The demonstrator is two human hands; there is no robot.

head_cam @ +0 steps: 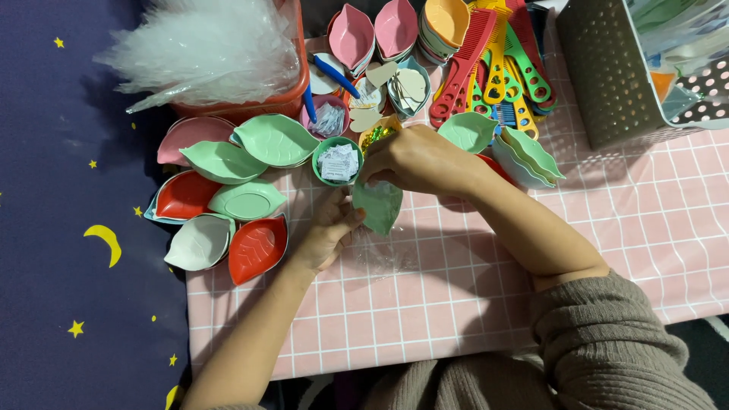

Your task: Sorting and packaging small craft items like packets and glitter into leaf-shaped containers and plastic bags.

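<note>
hands meet at the table's middle: left hand (332,228) pinches the green leaf dish (377,205) from its left edge, right hand (410,159) curled over its top end, closer. dish's long axis runs near-vertical, toward the person. clear film (380,254) lies beneath; green cup (338,161) of paper slips just beside.
</note>
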